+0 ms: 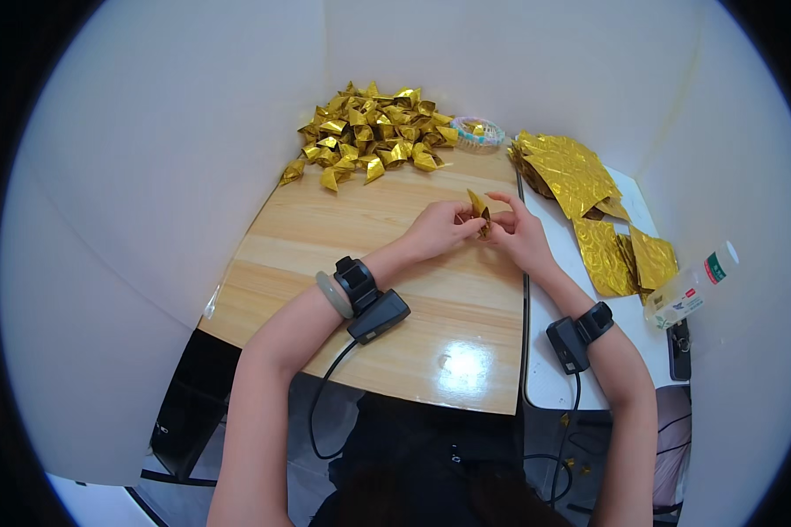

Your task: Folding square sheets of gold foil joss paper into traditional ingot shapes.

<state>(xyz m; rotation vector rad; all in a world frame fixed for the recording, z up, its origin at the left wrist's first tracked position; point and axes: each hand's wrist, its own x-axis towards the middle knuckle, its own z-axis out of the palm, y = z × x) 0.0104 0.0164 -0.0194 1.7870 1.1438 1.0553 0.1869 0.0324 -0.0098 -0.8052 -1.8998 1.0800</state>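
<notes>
A small folded gold foil paper (478, 204) is pinched between my two hands above the right part of the wooden table. My left hand (442, 230) grips it from the left with thumb and fingers. From the right, my right hand (520, 235) holds its lower edge, the index finger arched above. The paper stands upright with a pointed tip; its lower part is partly covered by my fingers. Beyond my hands lies a heap of folded gold foil pieces (365, 132), shaped like small boats.
A pastel beaded ring-shaped thing (478, 132) lies beside the heap. On the white table (549, 378) at right are a stack of gold foil sheets (571, 171), more sheets (606, 255), a tilted clear bottle (690, 285) and a black object (679, 351). Pale partitions (167, 176) surround the tables.
</notes>
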